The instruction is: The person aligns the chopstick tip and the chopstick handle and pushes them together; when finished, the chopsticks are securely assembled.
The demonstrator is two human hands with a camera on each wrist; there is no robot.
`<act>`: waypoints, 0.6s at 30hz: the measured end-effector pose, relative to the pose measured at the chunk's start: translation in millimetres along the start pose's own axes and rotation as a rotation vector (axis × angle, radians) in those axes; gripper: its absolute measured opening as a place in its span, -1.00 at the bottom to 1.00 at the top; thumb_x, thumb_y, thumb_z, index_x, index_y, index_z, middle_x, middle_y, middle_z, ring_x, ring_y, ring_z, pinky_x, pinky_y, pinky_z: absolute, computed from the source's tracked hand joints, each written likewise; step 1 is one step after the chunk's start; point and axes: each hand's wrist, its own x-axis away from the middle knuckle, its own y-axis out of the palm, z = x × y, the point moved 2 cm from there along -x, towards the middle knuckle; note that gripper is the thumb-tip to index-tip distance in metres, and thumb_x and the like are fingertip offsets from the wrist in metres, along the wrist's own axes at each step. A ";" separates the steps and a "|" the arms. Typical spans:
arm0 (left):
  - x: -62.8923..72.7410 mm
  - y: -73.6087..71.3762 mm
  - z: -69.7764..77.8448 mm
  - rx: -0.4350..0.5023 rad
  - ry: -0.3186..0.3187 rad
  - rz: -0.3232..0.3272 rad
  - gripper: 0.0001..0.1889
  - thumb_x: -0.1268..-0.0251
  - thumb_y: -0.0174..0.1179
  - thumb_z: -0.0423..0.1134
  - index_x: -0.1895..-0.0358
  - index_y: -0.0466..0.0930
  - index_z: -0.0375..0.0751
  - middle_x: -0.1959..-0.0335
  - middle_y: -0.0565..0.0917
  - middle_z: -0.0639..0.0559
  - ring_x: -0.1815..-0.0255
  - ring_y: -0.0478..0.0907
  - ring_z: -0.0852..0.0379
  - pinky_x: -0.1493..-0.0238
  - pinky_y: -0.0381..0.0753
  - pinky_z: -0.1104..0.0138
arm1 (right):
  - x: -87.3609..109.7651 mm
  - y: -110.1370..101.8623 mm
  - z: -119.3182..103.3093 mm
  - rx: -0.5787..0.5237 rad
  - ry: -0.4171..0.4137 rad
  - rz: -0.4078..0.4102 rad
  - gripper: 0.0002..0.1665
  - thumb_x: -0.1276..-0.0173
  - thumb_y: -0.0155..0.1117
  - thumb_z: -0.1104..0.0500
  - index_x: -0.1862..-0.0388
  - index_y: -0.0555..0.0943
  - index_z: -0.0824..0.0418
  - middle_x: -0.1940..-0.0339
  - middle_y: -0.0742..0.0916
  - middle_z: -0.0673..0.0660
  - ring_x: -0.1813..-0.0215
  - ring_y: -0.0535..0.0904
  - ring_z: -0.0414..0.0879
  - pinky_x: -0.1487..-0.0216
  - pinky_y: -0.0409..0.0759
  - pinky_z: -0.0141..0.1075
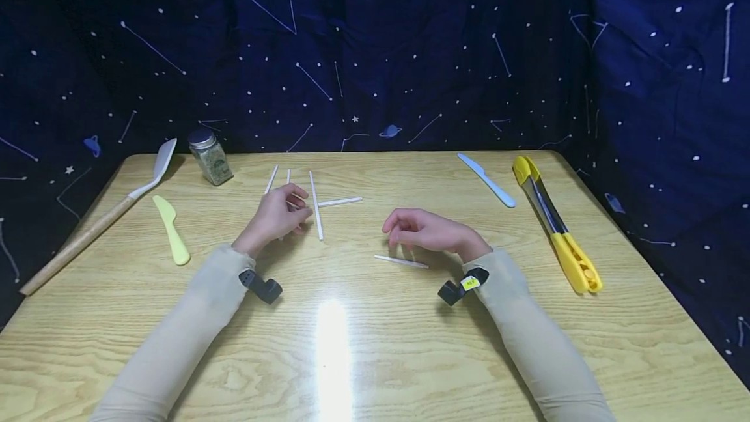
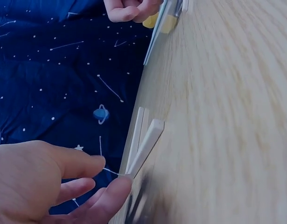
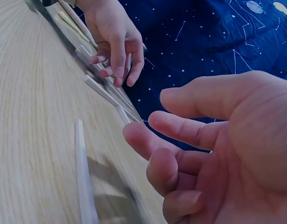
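Note:
My left hand (image 1: 280, 212) hovers over white sticks at the table's left middle, fingers loosely bent and holding nothing. A slanted white stick (image 1: 271, 178) and an upright one (image 1: 288, 176) poke out beyond it, partly hidden. Just right of its fingertips lies a long white stick (image 1: 317, 213), with a crosswise stick (image 1: 341, 201) meeting its side. My right hand (image 1: 432, 232) hangs relaxed above the table, its fingers slightly curled around nothing. Below it lies a loose white stick (image 1: 401, 262), also visible beside the hand in the right wrist view.
At left lie a wooden-handled spatula (image 1: 88, 239) and a yellow knife (image 1: 170, 228), with a seasoning jar (image 1: 212, 160) behind. On the right are a blue knife (image 1: 487, 180) and yellow tongs (image 1: 559, 233). A dark starry curtain (image 1: 375, 51) borders the wooden table (image 1: 398, 350).

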 end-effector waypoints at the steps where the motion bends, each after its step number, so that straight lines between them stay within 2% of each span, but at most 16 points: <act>1: 0.2 0.2 0.2 0.000 0.004 -0.001 -0.69 -0.21 0.17 -0.44 -0.01 0.46 -0.52 0.18 0.59 -0.36 0.54 0.65 0.02 0.55 0.66 0.30 | 0.2 -0.3 -0.2 0.006 -0.007 -0.002 -0.72 -0.47 0.04 0.28 -0.04 0.40 0.46 0.21 0.63 0.34 0.31 0.44 0.04 0.25 0.44 -0.30; 6: 1.9 2.6 3.9 -0.027 0.040 -0.003 -0.69 -0.20 0.22 -0.38 0.03 0.49 -0.48 0.19 0.61 -0.33 0.58 0.63 0.07 0.57 0.63 0.32 | 2.1 -2.6 -0.3 0.090 0.007 -0.012 -0.75 -0.35 0.15 0.29 0.04 0.48 0.40 0.35 0.62 0.16 0.33 0.45 -0.11 0.24 0.42 -0.39; 10: 3.1 5.2 5.1 -0.091 0.098 0.015 -0.71 -0.19 0.25 -0.33 0.06 0.55 -0.40 0.19 0.65 -0.27 0.46 0.61 0.07 0.42 0.58 0.35 | 3.3 -2.2 -0.1 0.181 0.043 -0.033 -0.77 -0.23 0.22 0.31 0.12 0.54 0.33 0.45 0.61 0.02 0.42 0.44 -0.18 0.32 0.41 -0.41; 13: 3.3 8.3 5.2 -0.142 0.194 0.026 -0.74 -0.18 0.25 -0.35 0.07 0.58 -0.39 0.18 0.65 -0.26 0.36 0.58 0.00 0.29 0.52 0.30 | 3.6 -0.6 0.9 0.222 0.062 -0.059 -0.78 -0.19 0.25 0.32 0.16 0.55 0.31 0.49 0.60 0.00 0.46 0.44 -0.20 0.36 0.41 -0.42; 18: 2.3 14.5 8.2 -0.226 0.392 0.060 -0.73 -0.16 0.28 -0.39 0.06 0.60 -0.42 0.12 0.62 -0.28 0.22 0.45 -0.13 0.11 0.38 0.16 | 4.3 0.5 3.2 0.256 0.075 -0.088 -0.79 -0.17 0.33 0.31 0.21 0.55 0.30 0.55 0.56 -0.02 0.52 0.41 -0.24 0.42 0.40 -0.45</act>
